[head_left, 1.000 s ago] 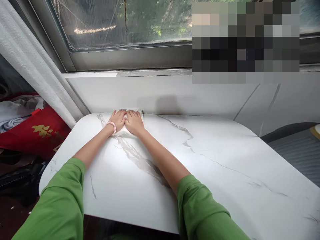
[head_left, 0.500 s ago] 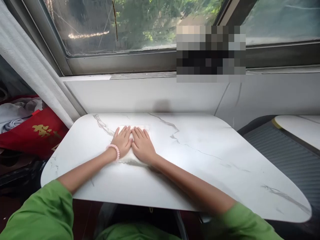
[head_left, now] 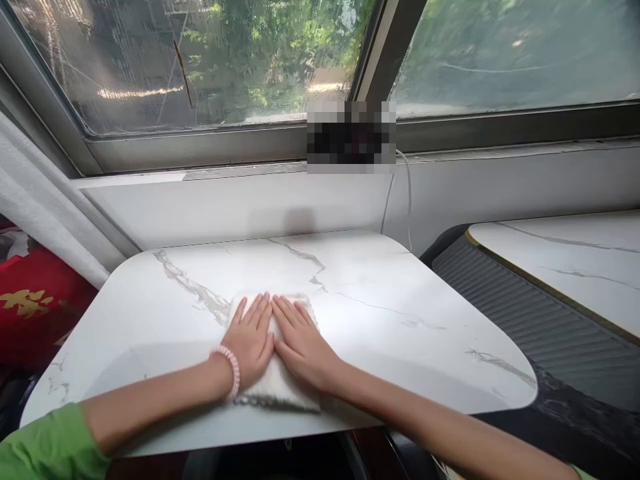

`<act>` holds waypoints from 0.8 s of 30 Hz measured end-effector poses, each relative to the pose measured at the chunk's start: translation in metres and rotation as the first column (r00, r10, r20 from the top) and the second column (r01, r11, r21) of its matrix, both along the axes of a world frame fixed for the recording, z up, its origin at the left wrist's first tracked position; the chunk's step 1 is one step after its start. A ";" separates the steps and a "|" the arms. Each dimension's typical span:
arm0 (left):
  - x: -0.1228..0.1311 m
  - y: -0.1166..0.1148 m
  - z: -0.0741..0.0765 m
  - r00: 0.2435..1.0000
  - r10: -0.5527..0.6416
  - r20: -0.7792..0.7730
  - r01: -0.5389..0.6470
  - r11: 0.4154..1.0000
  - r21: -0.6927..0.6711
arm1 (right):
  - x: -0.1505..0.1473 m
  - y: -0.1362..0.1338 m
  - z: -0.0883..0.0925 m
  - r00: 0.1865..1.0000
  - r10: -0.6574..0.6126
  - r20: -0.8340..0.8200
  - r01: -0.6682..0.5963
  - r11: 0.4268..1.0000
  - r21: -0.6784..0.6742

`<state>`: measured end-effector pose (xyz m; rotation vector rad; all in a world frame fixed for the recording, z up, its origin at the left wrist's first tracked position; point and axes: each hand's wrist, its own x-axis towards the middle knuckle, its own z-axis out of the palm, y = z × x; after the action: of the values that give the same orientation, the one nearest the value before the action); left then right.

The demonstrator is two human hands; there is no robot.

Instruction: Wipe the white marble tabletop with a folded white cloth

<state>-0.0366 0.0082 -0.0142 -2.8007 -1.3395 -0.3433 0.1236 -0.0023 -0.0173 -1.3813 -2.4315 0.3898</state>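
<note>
A white cloth (head_left: 280, 390) lies flat on the white marble-patterned table (head_left: 400, 353), close to its front edge. My left hand (head_left: 249, 340) presses flat on the cloth's left part, fingers stretched forward, a pink bead bracelet on the wrist. On its right part rests my right hand (head_left: 305, 347), also flat with straight fingers. The two hands lean toward each other, their fingertips and thumbs close together. Part of the cloth is hidden under the palms.
Behind the table stand a white wall panel (head_left: 210, 213) and a window (head_left: 240, 73). A white cable (head_left: 409, 200) hangs down the wall. A red bag (head_left: 45, 307) and a white curtain (head_left: 45, 193) are at left. Another marble-patterned surface (head_left: 565, 260) is at right.
Both hands and the cloth have come back toward the table's front edge. My view has shifted to the right, and the hands stay flat on the cloth.
</note>
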 end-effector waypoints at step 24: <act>0.014 0.205 0.005 0.987 0.162 -0.012 -0.162 0.984 -0.075 | -0.008 0.196 -0.006 0.981 -0.190 0.027 0.182 0.967 0.180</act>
<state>-0.0225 0.2132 -0.0093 -2.7240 -1.5988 -0.2840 0.1161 0.1938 -0.0233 -1.5362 -2.2809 0.0964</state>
